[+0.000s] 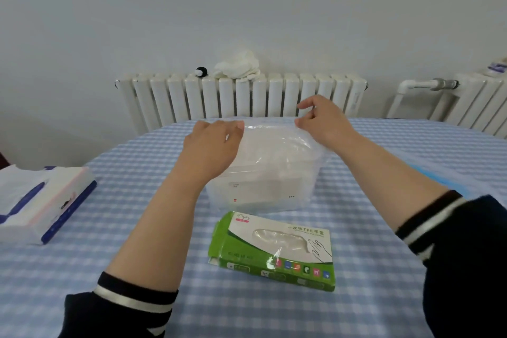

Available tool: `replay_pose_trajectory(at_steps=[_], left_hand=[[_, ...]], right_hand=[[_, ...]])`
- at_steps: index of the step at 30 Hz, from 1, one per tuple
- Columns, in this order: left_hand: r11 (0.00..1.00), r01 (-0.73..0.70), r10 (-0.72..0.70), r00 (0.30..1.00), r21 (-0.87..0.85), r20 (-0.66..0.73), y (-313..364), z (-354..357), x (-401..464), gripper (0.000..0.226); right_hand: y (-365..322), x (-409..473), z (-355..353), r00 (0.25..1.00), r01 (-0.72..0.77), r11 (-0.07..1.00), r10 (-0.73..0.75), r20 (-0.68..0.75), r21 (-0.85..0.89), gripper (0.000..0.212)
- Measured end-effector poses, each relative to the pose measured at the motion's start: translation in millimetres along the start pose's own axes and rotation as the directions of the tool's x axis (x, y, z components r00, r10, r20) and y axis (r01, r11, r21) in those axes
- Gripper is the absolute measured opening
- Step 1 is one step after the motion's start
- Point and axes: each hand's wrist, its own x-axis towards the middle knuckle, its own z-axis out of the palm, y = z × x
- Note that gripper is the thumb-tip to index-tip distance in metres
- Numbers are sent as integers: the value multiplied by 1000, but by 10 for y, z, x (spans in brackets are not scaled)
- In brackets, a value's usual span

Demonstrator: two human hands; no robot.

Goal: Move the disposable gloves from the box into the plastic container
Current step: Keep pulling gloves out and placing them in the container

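A: Head view. What have you got?

B: My left hand [211, 149] and right hand [322, 121] each pinch the top edge of a sheet of clear, filmy disposable gloves [277, 143], spread over the translucent rectangular plastic container [260, 195].

A: And the box?

B: The green-and-white cardboard glove box [274, 251] lies flat just in front of the container on the blue-checked tablecloth [109, 228]; its window shows pale film, so probably more inside.

A: Step?

B: Placing, I'd judge. Next move: lower the gloves past the rim, then let go with both hands.

A: Clutter?

B: A tissue pack [46, 200] far left.
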Motion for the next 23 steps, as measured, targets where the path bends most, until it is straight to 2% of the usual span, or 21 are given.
replay_pose_trajectory(at_steps=[3,5,7,9,11,12,14,17,19,23], left_hand=[[990,44,-47,999,134,14,-12,-25,-9,52],[984,59,-62,998,167,15,-38,-23,1,51],[983,81,-85,996,166,19,-53,-19,22,51],[981,101,-109,993,166,41,-58,-13,37,51],[976,120,-135,988,183,75,-62,-1,46,50],[972,119,-141,986,204,94,-70,11,55,50],[955,104,-142,982,277,121,-122,54,69,56],[925,68,-130,981,374,144,-193,80,78,74],[910,32,-112,979,413,170,-195,77,67,77],[906,32,-117,977,423,176,-154,48,35,77]], right_hand=[[-55,127,68,998,57,961,-45,51,-270,29],[-128,145,78,991,135,885,-130,41,-446,35],[-261,94,76,978,205,825,-199,69,-526,35],[-412,16,111,958,239,810,-108,264,-535,36],[-489,-12,196,878,224,789,92,470,-573,43],[-494,0,245,837,213,779,165,521,-589,47],[-435,51,362,793,187,762,255,553,-620,46],[-321,105,488,737,269,659,328,591,-702,31],[-246,121,513,698,268,650,378,608,-711,30],[-259,81,452,723,266,694,315,614,-669,40]])
